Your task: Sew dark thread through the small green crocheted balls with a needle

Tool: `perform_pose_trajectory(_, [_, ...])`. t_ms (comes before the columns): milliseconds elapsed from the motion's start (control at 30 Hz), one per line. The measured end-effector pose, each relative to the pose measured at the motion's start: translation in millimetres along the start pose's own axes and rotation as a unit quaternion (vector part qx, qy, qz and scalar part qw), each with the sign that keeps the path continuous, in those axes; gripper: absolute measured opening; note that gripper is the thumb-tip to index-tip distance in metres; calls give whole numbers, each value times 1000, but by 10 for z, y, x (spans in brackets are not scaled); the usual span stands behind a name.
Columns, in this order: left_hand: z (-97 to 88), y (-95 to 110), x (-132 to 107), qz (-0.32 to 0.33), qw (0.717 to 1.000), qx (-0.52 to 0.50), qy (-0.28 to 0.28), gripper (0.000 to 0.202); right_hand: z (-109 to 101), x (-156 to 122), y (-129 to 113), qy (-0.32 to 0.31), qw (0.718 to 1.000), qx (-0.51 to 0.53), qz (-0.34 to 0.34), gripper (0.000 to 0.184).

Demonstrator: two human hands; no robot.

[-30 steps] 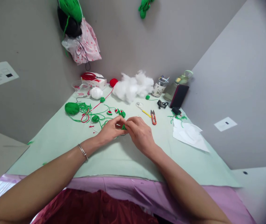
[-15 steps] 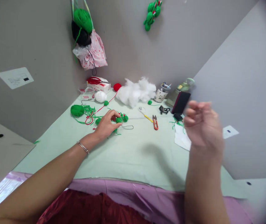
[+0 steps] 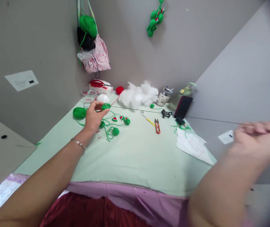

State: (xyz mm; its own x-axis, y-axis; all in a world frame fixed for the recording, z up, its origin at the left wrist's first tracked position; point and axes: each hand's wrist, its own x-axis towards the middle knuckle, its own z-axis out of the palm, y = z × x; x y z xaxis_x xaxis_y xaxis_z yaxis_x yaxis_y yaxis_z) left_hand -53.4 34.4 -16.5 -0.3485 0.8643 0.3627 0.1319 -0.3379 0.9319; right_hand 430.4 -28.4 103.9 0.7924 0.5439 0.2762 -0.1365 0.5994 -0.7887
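Observation:
A small green crocheted piece [image 3: 106,106] is pinched between the thumb and fingers of my left hand [image 3: 94,117], held above the left side of the table. From it a thin dark thread [image 3: 210,119] stretches taut to the far right. My right hand [image 3: 260,137], slightly blurred, is closed in a fist on that thread; any needle inside is hidden. Below my left hand lie a green crocheted ball [image 3: 115,131] and another with red and white trim [image 3: 126,120], among loops of green yarn. A green yarn ball [image 3: 79,113] sits to the left.
White stuffing [image 3: 138,94] is heaped at the back beside a red yarn ball [image 3: 119,90]. Orange thread snips [image 3: 157,126], a yellow-handled hook [image 3: 150,119] and a black claw clip [image 3: 166,113] lie mid-table. A phone [image 3: 183,106] and white cloth [image 3: 191,143] are at the right.
My left hand has lifted off the table with the green piece and moved slightly left and back. My right hand has swung outward to the right, and the dark thread now shows pulled straight.

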Motion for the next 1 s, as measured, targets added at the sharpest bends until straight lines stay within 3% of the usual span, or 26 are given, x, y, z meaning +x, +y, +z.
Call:
perform_pose_trajectory(67, [42, 40, -64, -18, 996, -68, -55, 38, 234, -114, 292, -99, 995, -20, 16, 52])
perform_pose_trajectory(100, [73, 64, -112, -31, 989, -101, -99, 42, 374, -227, 443, -191, 979, -41, 51, 50])
perform_pose_trajectory(133, [106, 90, -165, -43, 981, -124, -139, 46, 512, -367, 587, -234, 968, -51, 78, 42])
perform_pose_trajectory(200, [165, 140, -270, -65, 965, -154, -204, 51, 747, -702, 834, -279, 952, -61, 113, 28])
perform_pose_trajectory(300, [220, 201, -389, -81, 947, -170, -261, 50, 954, -1259, 1070, -348, 912, -54, 213, 32])
perform_pose_trajectory(400, [244, 233, -454, -74, 941, -167, -283, 48, 1023, -1778, 1181, -417, 867, -67, 263, 31])
perform_pose_trajectory(500, [252, 236, -480, -49, 946, -150, -283, 43, 1018, -2130, 1203, -506, 803, -105, 298, 38])
perform_pose_trajectory(600, [249, 225, -489, -16, 956, -116, -268, 35, 993, -2240, 1143, -616, 720, -150, 283, 41])
perform_pose_trajectory(667, [246, 222, -496, 0, 962, -86, -259, 30, 982, -2217, 1086, -657, 689, -171, 254, 38])
perform_pose_trajectory(800, [251, 240, -522, 7, 956, -46, -289, 19, 989, -2129, 1050, -639, 714, -141, 248, 33])
perform_pose_trajectory(933, [269, 245, -542, -53, 916, -84, -389, 34, 1001, -2082, 1107, -598, 739, -105, 293, 31])
perform_pose_trajectory(1000, [278, 236, -543, -87, 902, -120, -406, 39, 1003, -2062, 1123, -581, 746, -98, 309, 30])
